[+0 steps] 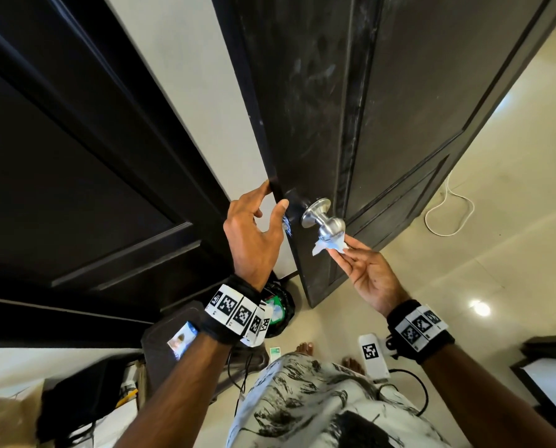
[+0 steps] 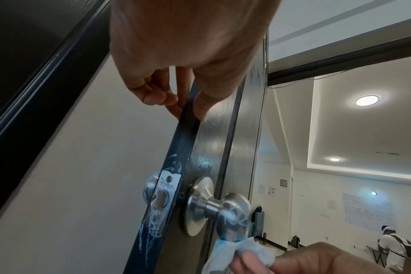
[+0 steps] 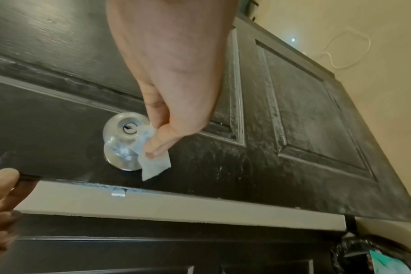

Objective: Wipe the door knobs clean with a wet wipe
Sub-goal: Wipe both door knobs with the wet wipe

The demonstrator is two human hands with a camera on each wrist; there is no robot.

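A round silver door knob (image 1: 331, 227) (image 2: 235, 216) (image 3: 127, 129) sticks out of a dark wooden door (image 1: 305, 101). My right hand (image 1: 364, 266) (image 3: 157, 148) pinches a crumpled pale blue wet wipe (image 1: 330, 246) (image 2: 232, 254) (image 3: 153, 163) and holds it against the underside of the knob. My left hand (image 1: 254, 234) (image 2: 188, 103) pinches the door's edge just above the latch plate (image 2: 163, 192), thumb on the knob side, fingers on the far side. A second knob (image 2: 150, 185) peeks out on the door's other face.
A dark door frame (image 1: 76, 140) and a white wall strip (image 1: 186, 92) lie to the left. A black bin bag (image 1: 278, 313) (image 3: 364, 255) sits on the floor by the door's bottom corner. A white cable (image 1: 448, 215) loops on the tiled floor at right.
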